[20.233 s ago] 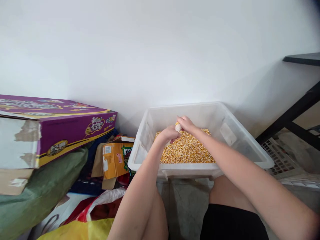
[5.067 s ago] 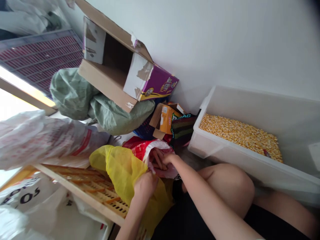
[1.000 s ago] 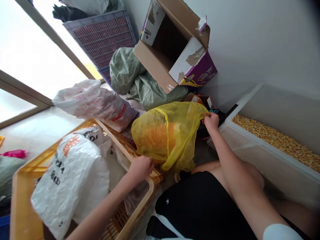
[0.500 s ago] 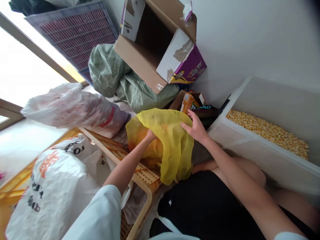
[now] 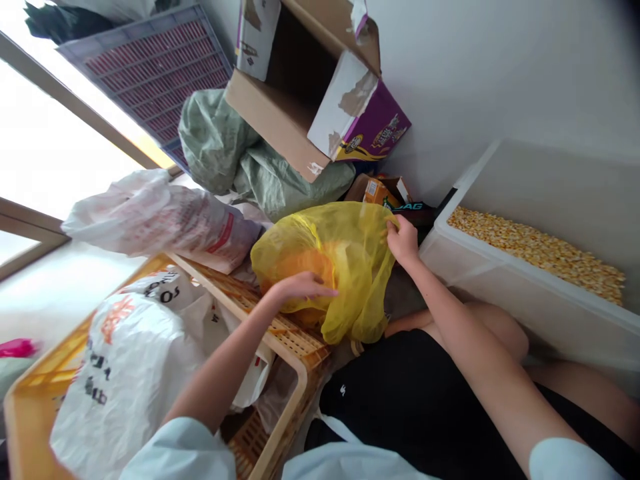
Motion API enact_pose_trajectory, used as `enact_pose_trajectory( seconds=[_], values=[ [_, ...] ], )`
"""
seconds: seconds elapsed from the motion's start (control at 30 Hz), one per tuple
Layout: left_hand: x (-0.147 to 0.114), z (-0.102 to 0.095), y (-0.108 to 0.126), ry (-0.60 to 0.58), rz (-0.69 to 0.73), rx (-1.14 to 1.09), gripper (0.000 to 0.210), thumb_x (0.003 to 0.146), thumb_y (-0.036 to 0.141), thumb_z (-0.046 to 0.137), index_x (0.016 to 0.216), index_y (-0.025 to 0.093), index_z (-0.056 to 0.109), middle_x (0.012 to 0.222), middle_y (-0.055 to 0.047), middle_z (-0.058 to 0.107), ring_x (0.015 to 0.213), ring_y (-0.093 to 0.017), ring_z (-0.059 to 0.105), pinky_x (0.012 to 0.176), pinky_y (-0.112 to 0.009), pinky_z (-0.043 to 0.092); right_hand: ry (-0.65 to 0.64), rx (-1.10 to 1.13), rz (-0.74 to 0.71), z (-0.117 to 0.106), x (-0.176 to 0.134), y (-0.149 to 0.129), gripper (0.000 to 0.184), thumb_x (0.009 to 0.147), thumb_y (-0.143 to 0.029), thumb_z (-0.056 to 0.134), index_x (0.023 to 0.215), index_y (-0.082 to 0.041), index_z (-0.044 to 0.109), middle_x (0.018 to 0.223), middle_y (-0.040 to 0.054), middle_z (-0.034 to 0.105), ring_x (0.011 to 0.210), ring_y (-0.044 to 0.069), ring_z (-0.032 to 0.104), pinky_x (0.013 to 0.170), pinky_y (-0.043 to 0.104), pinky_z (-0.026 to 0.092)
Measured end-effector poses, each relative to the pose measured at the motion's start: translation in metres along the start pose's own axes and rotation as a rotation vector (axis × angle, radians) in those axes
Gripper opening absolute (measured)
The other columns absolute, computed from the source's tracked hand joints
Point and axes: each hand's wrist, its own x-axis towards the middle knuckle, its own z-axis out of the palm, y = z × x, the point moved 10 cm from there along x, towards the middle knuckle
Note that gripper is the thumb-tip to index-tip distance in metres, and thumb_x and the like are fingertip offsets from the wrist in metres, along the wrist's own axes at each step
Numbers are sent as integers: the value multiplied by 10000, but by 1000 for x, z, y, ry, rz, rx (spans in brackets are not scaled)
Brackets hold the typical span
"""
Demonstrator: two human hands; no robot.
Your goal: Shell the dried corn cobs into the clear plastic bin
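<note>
A thin, see-through yellow bag (image 5: 360, 247) lies in front of me, with something orange (image 5: 313, 267) showing inside it. My right hand (image 5: 403, 239) pinches the bag's upper right edge between thumb and fingers. Over the bag's front, my left hand (image 5: 305, 287) is stretched out with its fingers extended and nothing in them; whether it touches the film I cannot tell. Just left of the bag stands a yellow plastic crate (image 5: 295, 357) holding a white printed plastic bag (image 5: 135, 360).
To the right is a clear bin (image 5: 493, 257) with corn kernels (image 5: 540, 257). Behind the yellow bag are a green sack (image 5: 295, 183), an open cardboard box (image 5: 280, 127) and a small orange box (image 5: 375, 192). A whitish filled bag (image 5: 190, 213) rests beyond the crate.
My left hand has come out of the yellow bag and lies over its front. My right hand has closed on the bag's edge and pulled it up and right.
</note>
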Motion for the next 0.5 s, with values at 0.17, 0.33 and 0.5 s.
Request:
enact_pose_trajectory(
  seconds=[0.17,0.33,0.5],
  values=[
    [-25,2,11,312,-66,407,386,823,429,521,818,83,692,795,-161,675,760,-238,647,620,-279,413,3,-13,-157,-14,-13,-33,339,890,-299,444,1170,-156,573,1027,137,659,936,263,612,841,405,477],
    [-92,-43,-11,459,-114,421,419,847,440,437,678,120,649,682,-112,637,655,-197,598,559,-264,337,-103,-36,-381,-18,-75,-87,266,825,-255,524,1065,-193,619,1051,119,616,1042,275,542,940,431,410],
    [-161,-65,-53,661,-327,365,456,844,492,404,583,162,581,586,-77,574,605,-190,557,535,-262,302,-1038,43,-229,113,-189,-59,144,637,-246,704,768,-204,661,773,43,652,756,224,604,707,359,495]
  ],
)
